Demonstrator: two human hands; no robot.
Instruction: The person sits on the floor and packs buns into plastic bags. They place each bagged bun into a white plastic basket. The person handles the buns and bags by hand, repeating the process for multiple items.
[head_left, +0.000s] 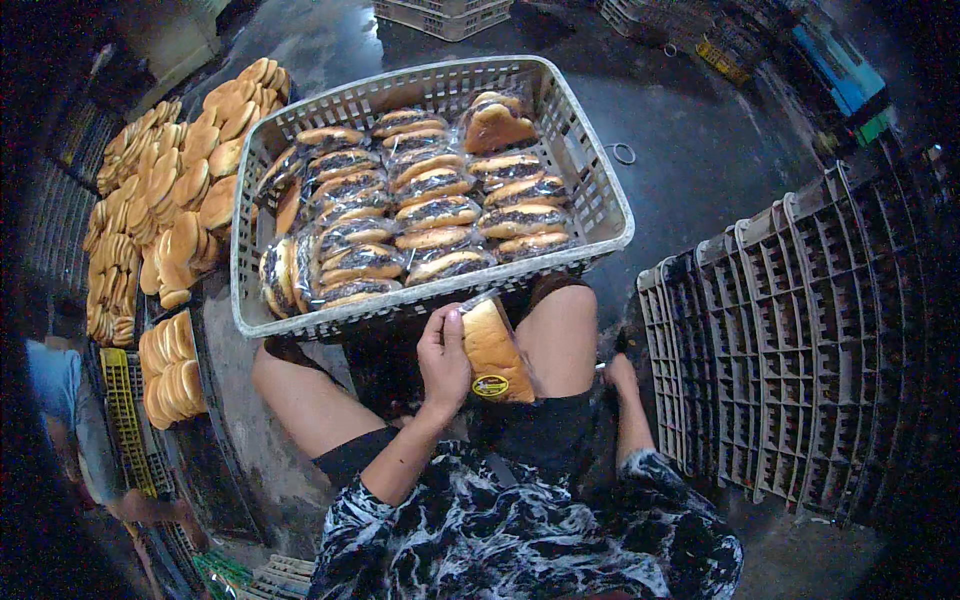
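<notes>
My left hand (444, 360) pinches the top of a clear plastic bag holding a golden bread slice (496, 349) with a yellow oval sticker. The bag hangs over my thigh, just below the near rim of a grey plastic crate (431, 294). Inside the crate, dark-filled buns in clear wrappers (435, 214) stand in rows, and one wrapped bread (496, 127) lies tilted at the far right corner. My right hand (621, 371) is low beside my right knee, near a small white object (600, 367); its fingers are partly hidden, so its hold cannot be told.
Left of the crate lie piles of unwrapped buns (161, 180) and a smaller batch (171, 367). A person (67, 420) is at the left edge by a yellow crate (127, 420). Stacked grey crates (772, 337) stand to the right. A ring (623, 154) lies on the floor.
</notes>
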